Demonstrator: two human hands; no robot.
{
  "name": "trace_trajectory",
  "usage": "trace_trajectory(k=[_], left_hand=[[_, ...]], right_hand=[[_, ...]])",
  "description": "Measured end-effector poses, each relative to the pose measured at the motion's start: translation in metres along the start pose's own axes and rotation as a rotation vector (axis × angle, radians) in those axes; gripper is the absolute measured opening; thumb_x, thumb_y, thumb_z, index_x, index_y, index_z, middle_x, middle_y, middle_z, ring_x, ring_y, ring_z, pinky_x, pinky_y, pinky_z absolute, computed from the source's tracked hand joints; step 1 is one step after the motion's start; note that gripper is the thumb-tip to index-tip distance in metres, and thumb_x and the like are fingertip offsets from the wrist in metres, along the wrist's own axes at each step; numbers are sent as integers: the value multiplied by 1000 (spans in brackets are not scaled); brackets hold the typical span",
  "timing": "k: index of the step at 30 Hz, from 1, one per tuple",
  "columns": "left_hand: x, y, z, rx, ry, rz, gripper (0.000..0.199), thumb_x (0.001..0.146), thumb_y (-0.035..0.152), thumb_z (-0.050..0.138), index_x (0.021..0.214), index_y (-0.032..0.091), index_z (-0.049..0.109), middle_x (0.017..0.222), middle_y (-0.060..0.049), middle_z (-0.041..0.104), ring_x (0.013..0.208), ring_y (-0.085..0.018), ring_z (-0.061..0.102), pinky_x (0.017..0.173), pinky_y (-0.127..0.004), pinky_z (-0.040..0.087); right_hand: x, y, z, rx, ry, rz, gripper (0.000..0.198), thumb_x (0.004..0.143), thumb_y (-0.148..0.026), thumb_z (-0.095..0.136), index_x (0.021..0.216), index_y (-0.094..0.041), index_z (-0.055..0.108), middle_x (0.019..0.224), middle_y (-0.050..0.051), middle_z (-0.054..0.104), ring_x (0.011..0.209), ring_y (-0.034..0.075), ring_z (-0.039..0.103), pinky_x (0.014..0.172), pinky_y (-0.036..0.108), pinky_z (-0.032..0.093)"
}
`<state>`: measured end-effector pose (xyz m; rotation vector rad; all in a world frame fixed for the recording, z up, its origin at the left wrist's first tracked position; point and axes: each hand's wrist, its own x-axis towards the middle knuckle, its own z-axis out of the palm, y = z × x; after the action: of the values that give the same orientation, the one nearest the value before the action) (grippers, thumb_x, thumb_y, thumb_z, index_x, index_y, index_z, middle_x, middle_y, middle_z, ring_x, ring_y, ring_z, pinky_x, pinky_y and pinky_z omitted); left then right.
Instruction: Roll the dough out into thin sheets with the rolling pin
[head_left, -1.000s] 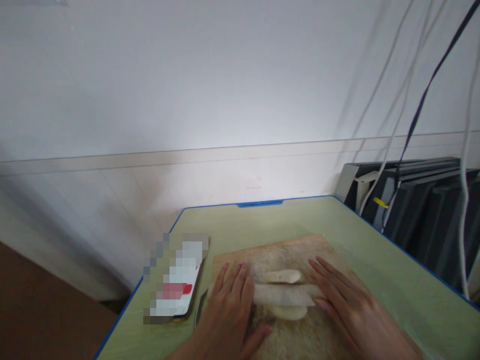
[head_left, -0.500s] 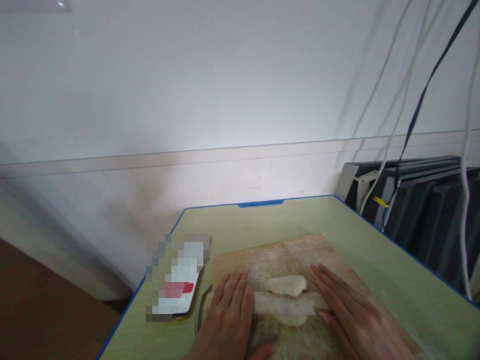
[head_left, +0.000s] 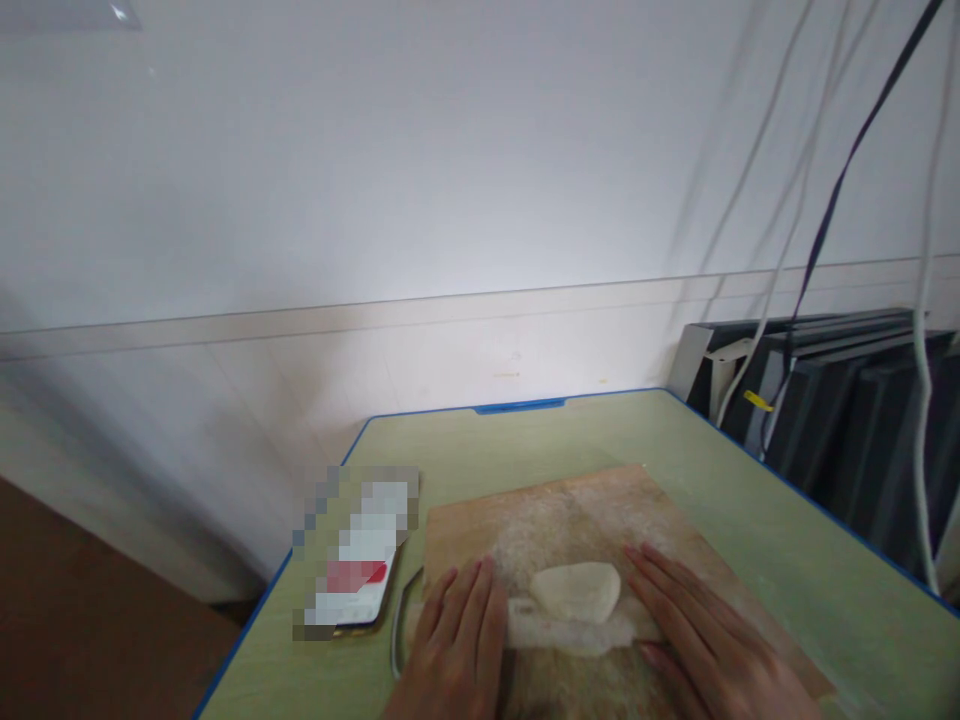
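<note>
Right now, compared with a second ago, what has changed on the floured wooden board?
The pale, cylindrical rolling pin moved toward the person, left hand and right hand travelling with it. More of the flat, whitish dough shows beyond the pin, less on the near side. Neither hand let go. The wooden board stayed put.

Soft light pools on the wall (head_left: pixel 465 210) over there, fading sideways. The hanging cords (head_left: pixel 838 188) throw faint shadows, and coarse pixels blot most of a flat item (head_left: pixel 367 605).
</note>
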<state>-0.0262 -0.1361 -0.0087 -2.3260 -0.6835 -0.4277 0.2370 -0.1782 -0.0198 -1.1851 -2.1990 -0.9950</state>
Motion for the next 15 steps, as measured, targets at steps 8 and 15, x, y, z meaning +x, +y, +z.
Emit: trace_trajectory(k=[8, 15], left_hand=[[-6, 4, 0, -27, 21, -12, 32, 87, 14, 31, 109, 9, 54, 110, -10, 62, 104, -22, 54, 88, -32, 39], [-13, 7, -2, -59, 14, 0, 35, 89, 16, 28, 112, 9, 53, 113, -12, 61, 107, -21, 52, 92, -32, 38]], right_hand=[[-3, -2, -3, -7, -3, -3, 36, 90, -30, 32, 100, -9, 59, 101, 11, 67, 91, 21, 63, 68, 29, 55], [-5, -5, -7, -12, 22, -18, 35, 89, -31, 34, 100, -10, 60, 100, 10, 67, 88, 21, 64, 66, 30, 56]])
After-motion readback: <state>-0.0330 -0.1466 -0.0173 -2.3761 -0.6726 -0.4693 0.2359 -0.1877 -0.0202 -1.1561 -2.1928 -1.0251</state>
